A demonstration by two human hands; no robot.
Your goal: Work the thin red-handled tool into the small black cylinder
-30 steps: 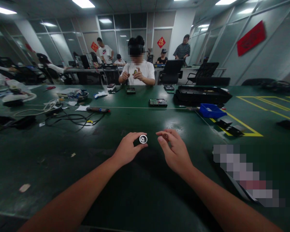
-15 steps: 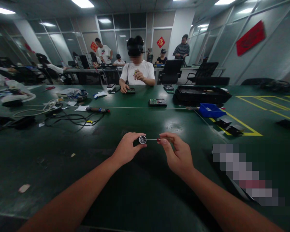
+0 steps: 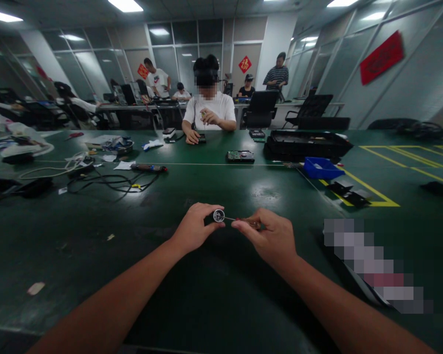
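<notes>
My left hand (image 3: 195,227) is closed around a small round silver-faced part (image 3: 218,215), held just above the green table (image 3: 96,231). My right hand (image 3: 269,236) pinches a thin screwdriver (image 3: 239,220) whose metal shaft points left, with its tip at the face of the round part. The two hands are close together in the middle of the view.
A person in white sits across the table working on a small board (image 3: 200,138). A circuit board (image 3: 240,156), a black case (image 3: 307,143), a blue bin (image 3: 321,168), tangled cables (image 3: 107,181) and a black tool (image 3: 147,167) lie further back. Yellow floor-tape lines mark the right side.
My right hand brought out the screwdriver and moved its tip to the round part in my left hand, then slid closer. The person opposite lowered one hand to the table.
</notes>
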